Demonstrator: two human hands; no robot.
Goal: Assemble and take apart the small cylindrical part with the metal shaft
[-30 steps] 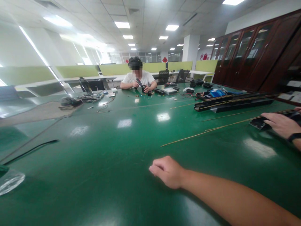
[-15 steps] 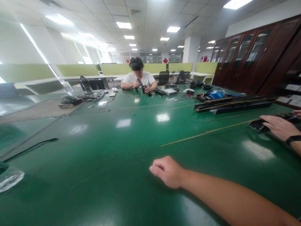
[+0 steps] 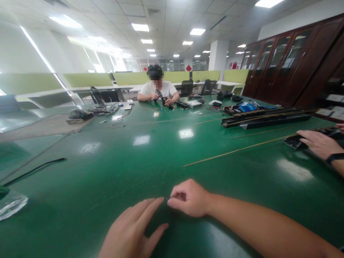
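Observation:
My right hand (image 3: 188, 198) rests low over the green table (image 3: 113, 179), thumb and fingers pinched together. A tiny dark piece (image 3: 166, 199) shows at its fingertips, too small to name. From the lower left comes my left hand (image 3: 134, 227), its fingers stretched forward and the thumb apart from them. The left index fingertip is beside the dark piece; whether it touches I cannot tell. Beyond my hands, a thin brass-coloured rod (image 3: 215, 156) lies across the table.
At the right, another person's hand (image 3: 319, 143) rests on a black part (image 3: 294, 142). Long black channels (image 3: 263, 120) lie behind it. Across the table a person (image 3: 158, 89) handles a dark tool. A black cable (image 3: 37, 169) and clear plastic (image 3: 13, 206) are at left.
My left hand has come into view from the bottom left, reaching toward my right fingertips. My right hand has barely moved, and the small dark piece now shows.

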